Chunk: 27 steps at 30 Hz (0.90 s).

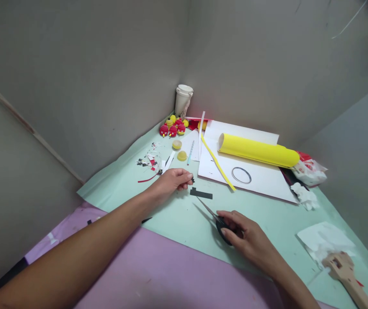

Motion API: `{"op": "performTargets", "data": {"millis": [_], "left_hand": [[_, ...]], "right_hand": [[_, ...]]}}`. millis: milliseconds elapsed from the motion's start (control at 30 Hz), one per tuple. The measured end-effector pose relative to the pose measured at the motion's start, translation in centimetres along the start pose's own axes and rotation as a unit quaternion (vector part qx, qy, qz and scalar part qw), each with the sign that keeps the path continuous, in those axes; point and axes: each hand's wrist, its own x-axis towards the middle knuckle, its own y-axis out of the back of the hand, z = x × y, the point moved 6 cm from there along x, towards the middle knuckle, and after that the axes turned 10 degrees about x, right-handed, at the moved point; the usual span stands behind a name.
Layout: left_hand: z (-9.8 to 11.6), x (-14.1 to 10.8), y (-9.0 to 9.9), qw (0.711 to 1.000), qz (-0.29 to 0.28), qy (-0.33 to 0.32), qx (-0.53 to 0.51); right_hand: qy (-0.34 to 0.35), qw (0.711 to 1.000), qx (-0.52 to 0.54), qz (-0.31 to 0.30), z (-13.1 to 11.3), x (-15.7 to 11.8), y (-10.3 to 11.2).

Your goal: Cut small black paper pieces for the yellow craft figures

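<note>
Between the thumb and fingers of my left hand (pixel 174 182) is a small black piece (pixel 193 180), its exact shape too small to make out. My right hand (pixel 244 234) is closed round the black handles of a pair of scissors (pixel 208 207), whose blades point up and left. Just beyond the scissor tips, a flat black paper strip (pixel 203 194) with a small tab lies on the pale green sheet (pixel 171 231). A dark sliver (pixel 146 220) rests by the sheet's front edge, near my left forearm.
Paper scraps (pixel 148 162) lie left, near two yellow domed pieces (pixel 181 156). Several red and yellow figures (pixel 172 128) stand before a white cup (pixel 184 98). A yellow roll (pixel 257 150) and a ring (pixel 241 175) lie on white board (pixel 209 167). A glue gun (pixel 341 266) sits front right.
</note>
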Motion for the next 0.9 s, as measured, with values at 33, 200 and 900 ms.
{"op": "performTargets", "data": {"millis": [33, 200, 900], "left_hand": [[-0.1, 0.0, 0.1, 1.000, 0.005, 0.007, -0.018], [-0.1, 0.0, 0.4, 0.998, 0.024, 0.024, -0.055], [0.9, 7.2, 8.2, 0.965, 0.256, -0.026, 0.052]], "right_hand": [[0.005, 1.000, -0.016, 0.012, 0.0, 0.0, 0.1], [0.026, 0.993, -0.114, 0.029, 0.4, 0.0, -0.5], [-0.001, 0.984, -0.169, -0.058, -1.6, 1.9, -1.1]]}}
